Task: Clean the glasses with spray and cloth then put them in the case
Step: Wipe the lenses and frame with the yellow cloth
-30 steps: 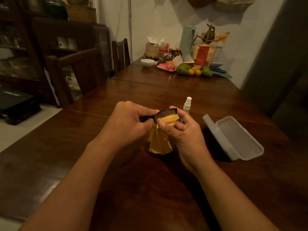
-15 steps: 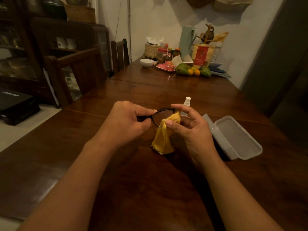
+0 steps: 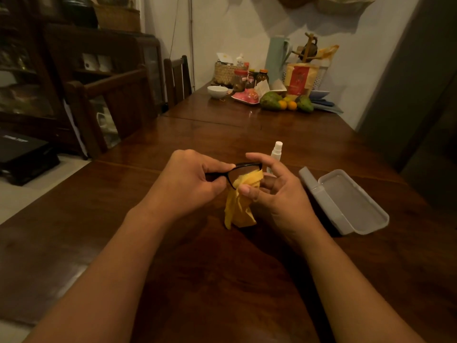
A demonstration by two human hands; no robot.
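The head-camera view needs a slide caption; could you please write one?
Left hand grips black glasses while right hand pinches yellow cloth against a lens; spray bottle and open case wait nearby.

The glasses (image 3: 247, 165) have a black frame, and the cloth (image 3: 241, 211) is plain yellow. The spray bottle (image 3: 276, 153) is white; the case (image 3: 353, 201) is a pale, translucent grey. The table (image 3: 222, 280) is dark reddish-brown wood with a glossy grain. On it are a white bowl (image 3: 217, 92), a pink plate (image 3: 243, 97), mottled green fruit (image 3: 270, 101) and bright oranges (image 3: 291, 105)
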